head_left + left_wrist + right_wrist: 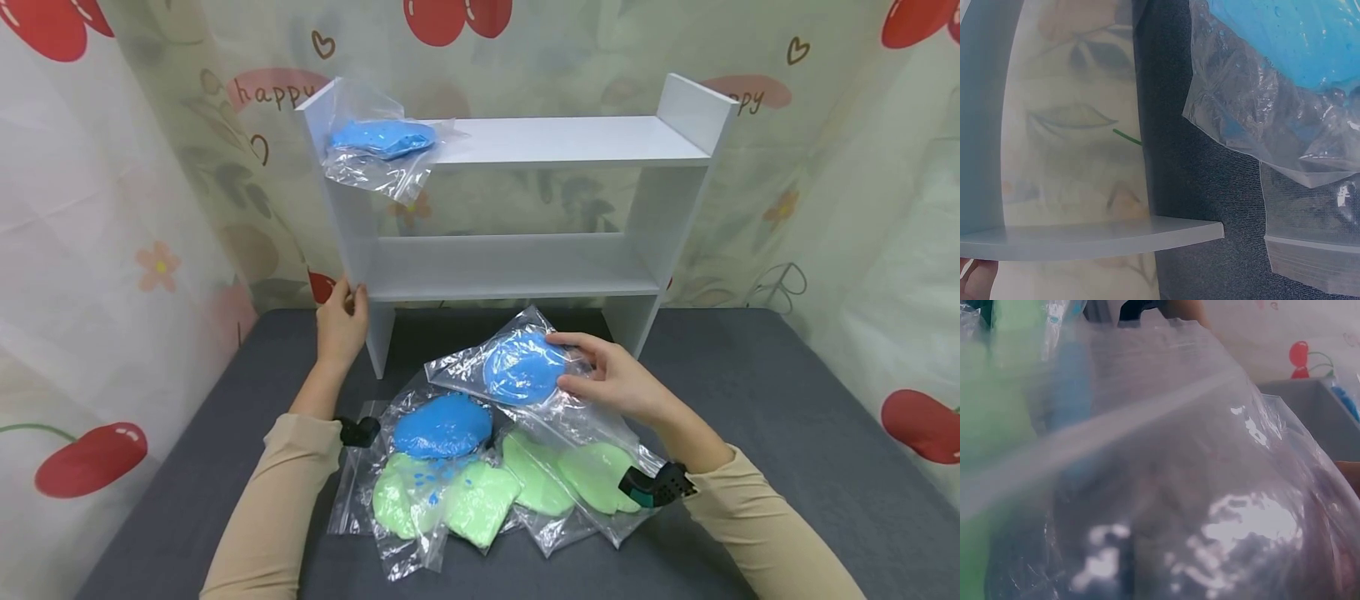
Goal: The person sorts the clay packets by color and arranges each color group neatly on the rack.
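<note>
Cherry-print curtains enclose a grey counter (750, 400) carrying a white two-tier shelf (570, 137). Right hand (618, 379): grip closed, thumb and fingers pinching a clear bag of blue clay (521, 367), held just above the pile in front of the shelf. Left hand (341, 325): fingers wrapped round the shelf's left upright, steadying it. One blue bag (382, 137) already lies on the top tier, at its left end. Left on the counter: another blue bag (442, 425) and several green bags (465, 500). Judged stage: early, one bag shelved, one in hand.
</note>
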`<state>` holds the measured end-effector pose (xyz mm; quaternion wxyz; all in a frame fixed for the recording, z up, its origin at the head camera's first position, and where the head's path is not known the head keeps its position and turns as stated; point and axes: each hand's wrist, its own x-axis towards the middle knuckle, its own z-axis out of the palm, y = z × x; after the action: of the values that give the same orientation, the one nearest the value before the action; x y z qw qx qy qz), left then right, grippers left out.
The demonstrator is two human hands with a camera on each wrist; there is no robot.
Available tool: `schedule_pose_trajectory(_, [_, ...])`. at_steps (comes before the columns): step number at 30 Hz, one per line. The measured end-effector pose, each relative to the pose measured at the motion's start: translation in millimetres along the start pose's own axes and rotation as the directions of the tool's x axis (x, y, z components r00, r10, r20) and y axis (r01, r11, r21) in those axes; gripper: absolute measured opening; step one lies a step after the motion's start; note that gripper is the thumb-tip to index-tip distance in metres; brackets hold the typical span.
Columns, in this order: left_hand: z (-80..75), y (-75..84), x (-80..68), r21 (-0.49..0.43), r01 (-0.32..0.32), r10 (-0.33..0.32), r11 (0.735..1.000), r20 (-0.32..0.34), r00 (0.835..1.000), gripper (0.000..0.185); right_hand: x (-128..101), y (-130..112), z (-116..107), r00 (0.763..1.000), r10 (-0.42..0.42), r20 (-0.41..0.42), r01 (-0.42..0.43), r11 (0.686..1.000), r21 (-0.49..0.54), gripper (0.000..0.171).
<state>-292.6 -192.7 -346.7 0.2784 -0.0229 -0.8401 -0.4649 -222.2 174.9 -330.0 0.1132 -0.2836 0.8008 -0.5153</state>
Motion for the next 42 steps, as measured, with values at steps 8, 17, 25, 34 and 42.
schedule_pose_trajectory(8, [-0.2,0.0,-0.5,-0.002,-0.001,0.001,1.000,-0.004,1.000,0.039,0,-10,-4,0.999,-0.033,-0.001,0.033,0.999,0.019,0.058])
schedule_pose_trajectory(17, [0.1,-1.6,-0.4,-0.012,-0.011,0.010,1.000,-0.008,1.000,0.039,0,-21,-9,0.998,-0.063,-0.016,0.063,0.998,0.009,0.058])
schedule_pose_trajectory(25, [0.3,-2.2,-0.2,-0.010,0.005,-0.005,1.000,-0.002,1.000,0.039,1,-33,-15,0.992,-0.121,-0.047,0.120,0.993,-0.017,0.058])
schedule_pose_trajectory(34, [0.5,-2.6,-0.3,-0.010,0.013,-0.013,1.000,-0.004,1.000,0.039,1,-45,-20,0.982,-0.173,-0.074,0.173,0.985,0.002,0.058])
schedule_pose_trajectory(42, [1.5,-4.0,0.4,-0.002,0.001,-0.001,1.000,-0.006,1.000,0.039,2,-53,-23,0.977,-0.191,-0.095,0.192,0.981,0.006,0.056])
